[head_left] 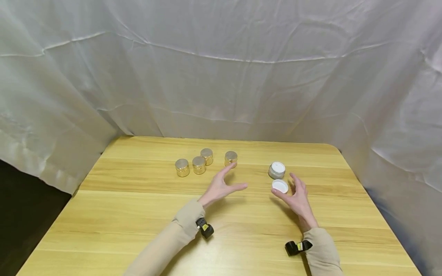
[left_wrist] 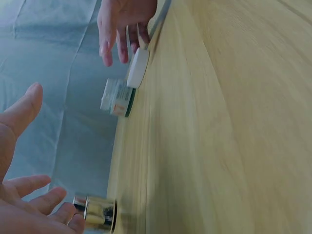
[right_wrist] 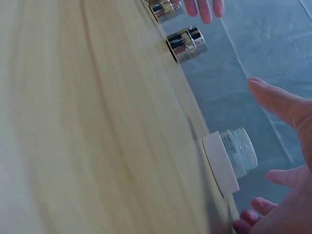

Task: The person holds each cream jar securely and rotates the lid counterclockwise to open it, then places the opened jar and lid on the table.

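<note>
My left hand [head_left: 221, 188] hovers over the table with its thumb and fingers spread, holding nothing. Just beyond its fingertips stands a gold jar [head_left: 231, 156]. On the other side, my right hand [head_left: 297, 198] is also spread, close to a round white lid [head_left: 280, 186] lying on the table. The thumb overlaps the lid's edge in the head view, but the right wrist view shows a gap between hand and lid. Right behind the lid stands a small clear glass jar [right_wrist: 240, 152] with a white top and a printed label [left_wrist: 120, 100].
Several more gold jars stand in a loose group to the left, among them one jar [head_left: 182, 168] outermost and another jar [head_left: 199, 165] beside it. The wooden table [head_left: 241, 245] ends at a pale hanging curtain [head_left: 221, 88] behind and on both sides.
</note>
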A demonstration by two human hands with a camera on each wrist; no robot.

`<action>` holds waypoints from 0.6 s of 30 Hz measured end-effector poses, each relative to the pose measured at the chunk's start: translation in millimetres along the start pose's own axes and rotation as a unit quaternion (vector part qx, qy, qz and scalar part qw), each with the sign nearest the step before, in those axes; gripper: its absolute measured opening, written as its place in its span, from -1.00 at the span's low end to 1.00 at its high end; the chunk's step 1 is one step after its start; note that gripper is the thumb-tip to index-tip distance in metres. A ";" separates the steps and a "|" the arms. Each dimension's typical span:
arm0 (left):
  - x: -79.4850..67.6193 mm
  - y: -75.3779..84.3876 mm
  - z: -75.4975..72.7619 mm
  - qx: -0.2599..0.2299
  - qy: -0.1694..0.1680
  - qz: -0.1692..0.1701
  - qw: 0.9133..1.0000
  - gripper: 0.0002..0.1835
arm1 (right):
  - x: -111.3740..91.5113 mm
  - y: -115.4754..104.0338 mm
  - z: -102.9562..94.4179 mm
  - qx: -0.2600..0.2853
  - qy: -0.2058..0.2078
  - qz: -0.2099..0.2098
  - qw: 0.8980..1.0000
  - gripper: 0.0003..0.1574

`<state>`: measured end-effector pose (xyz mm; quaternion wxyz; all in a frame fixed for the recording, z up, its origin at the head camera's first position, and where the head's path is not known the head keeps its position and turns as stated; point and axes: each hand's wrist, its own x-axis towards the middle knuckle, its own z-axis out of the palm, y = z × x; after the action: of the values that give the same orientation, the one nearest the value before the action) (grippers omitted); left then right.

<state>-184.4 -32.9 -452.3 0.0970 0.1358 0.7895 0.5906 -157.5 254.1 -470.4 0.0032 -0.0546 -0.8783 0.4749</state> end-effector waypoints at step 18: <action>-20.8 -20.0 -42.8 -0.006 0.015 -0.013 1.000 -0.09 | -4.5 -36.7 26.7 -0.067 0.001 -0.070 0.995 0.28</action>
<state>-180.2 -83.9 -459.5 0.0940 0.1158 0.7889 0.5961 -157.9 211.4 -454.3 0.0339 0.0067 -0.9098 0.4136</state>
